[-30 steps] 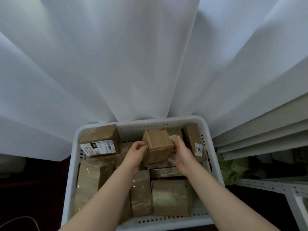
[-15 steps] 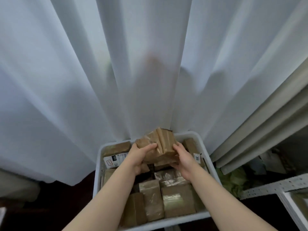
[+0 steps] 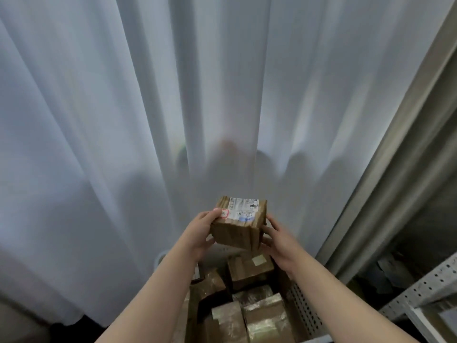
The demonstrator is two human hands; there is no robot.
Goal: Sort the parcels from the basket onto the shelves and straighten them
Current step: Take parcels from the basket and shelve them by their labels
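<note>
I hold a small brown cardboard parcel (image 3: 238, 222) in the air above the white basket (image 3: 305, 309). A white shipping label shows on its top face. My left hand (image 3: 201, 231) grips its left side with the thumb on the label edge. My right hand (image 3: 278, 237) cups its right side and underside. Several taped brown parcels (image 3: 247, 314) lie packed in the basket below, partly hidden by my forearms.
A white curtain (image 3: 173, 120) hangs right behind the basket. A beige drape (image 3: 395, 169) runs down the right side. At the lower right stands a white perforated metal shelf frame (image 3: 425, 288). Dark floor shows at the lower left.
Both hands have lifted the parcel out of the basket and turned it so its label faces up. My view has tilted up, leaving less of the basket visible.
</note>
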